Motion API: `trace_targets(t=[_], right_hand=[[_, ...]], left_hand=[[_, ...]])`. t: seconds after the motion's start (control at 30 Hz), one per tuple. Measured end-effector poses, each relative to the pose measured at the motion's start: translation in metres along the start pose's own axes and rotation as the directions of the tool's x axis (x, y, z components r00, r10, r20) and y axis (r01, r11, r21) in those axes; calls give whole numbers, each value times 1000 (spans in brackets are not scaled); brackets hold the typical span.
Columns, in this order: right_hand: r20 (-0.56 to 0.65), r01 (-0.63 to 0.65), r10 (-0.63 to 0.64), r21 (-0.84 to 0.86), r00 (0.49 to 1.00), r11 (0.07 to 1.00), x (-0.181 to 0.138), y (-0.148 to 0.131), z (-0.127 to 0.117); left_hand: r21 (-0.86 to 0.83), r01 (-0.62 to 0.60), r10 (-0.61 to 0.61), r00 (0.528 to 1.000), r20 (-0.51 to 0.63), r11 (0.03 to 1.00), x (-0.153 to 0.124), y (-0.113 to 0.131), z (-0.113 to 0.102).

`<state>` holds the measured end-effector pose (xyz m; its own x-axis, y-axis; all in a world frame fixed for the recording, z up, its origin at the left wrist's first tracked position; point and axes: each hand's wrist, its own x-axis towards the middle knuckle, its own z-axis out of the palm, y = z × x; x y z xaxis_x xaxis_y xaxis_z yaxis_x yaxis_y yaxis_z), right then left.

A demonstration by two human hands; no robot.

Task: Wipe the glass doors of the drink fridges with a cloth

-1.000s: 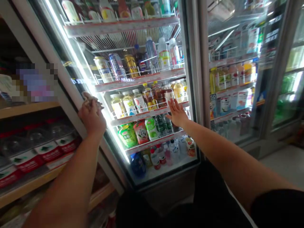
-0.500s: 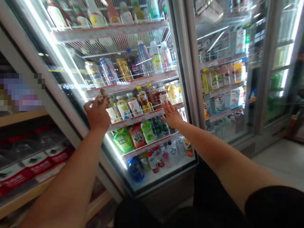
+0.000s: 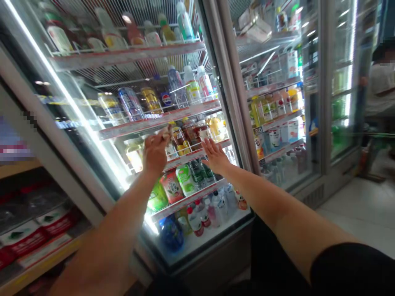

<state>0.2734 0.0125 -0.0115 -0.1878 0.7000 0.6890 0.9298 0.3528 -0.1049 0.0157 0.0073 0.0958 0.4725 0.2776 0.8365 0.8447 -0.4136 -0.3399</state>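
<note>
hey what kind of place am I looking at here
Most likely a convenience store or small shop. Glass-door drink coolers hold rows of bottles and cans on shelves with price strips, and open shelves of packaged goods stand to the left.

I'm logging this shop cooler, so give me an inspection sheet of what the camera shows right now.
Surface: glass cooler door, lit from inside.
Job's things: small crumpled cloth in the left hand, at the glass.
Clutter: bottles and cans on wire shelves behind the glass.
Hands: left hand closed on the cloth; right hand open, flat against the door.
Cables: nothing seen.
Surroundings: second cooler to the right; packaged goods on wooden shelves to the left; another person at far right; pale floor.
</note>
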Motion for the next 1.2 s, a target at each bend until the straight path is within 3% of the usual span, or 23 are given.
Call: trace_targets(t=[0.1,0.17,0.3,0.4,0.5,0.6,0.7,0.73,0.83,0.9,0.97,1.07,1.13,1.2], right_hand=[[8,-4,4,-4,1000,1000,2,2,1],[13,5,-5,-8,1000,1000,3,3,2],[-5,34,-34,-3,999,999,3,6,0],[-19,48,-48,-5,999,999,1,5,-2],[5,32,-32,-8,999,999,0,4,-4],[16,20,-20,-1,1000,1000,0,3,-5],[24,13,-13,-2,1000,1000,-1,2,-5],[26,11,-11,-6,1000,1000,-1,2,-5],[37,5,-4,-15,999,1000,-1,2,-5],[48,15,-14,-17,999,1000,0,4,-3],[55,13,-12,-19,998,1000,1,6,-1],[36,11,-10,-24,999,1000,2,8,3],[25,12,-12,-21,1000,1000,2,9,4],[20,12,-11,-21,1000,1000,2,9,5]], left_hand=[[5,92,-91,990,-105,996,34,-12,-5],[-3,77,-77,992,-96,997,33,-1,1],[-55,-161,165,981,99,985,-6,45,25],[-93,-276,288,943,165,957,-18,54,28],[-49,-215,219,970,109,975,0,21,8],[32,11,-9,998,-60,999,17,-27,-16],[63,151,-139,977,-162,986,-3,-42,-17],[62,125,-116,984,-136,990,-19,-36,-11],[1,-101,101,993,59,995,-74,3,12],[-79,-257,267,946,182,963,-101,24,23],[-119,-320,339,912,230,940,-108,23,22],[-61,-221,228,960,164,973,-87,-16,2],[-3,-74,74,996,48,997,-70,-49,-13],[11,102,-101,993,-64,995,-66,-67,-20]])
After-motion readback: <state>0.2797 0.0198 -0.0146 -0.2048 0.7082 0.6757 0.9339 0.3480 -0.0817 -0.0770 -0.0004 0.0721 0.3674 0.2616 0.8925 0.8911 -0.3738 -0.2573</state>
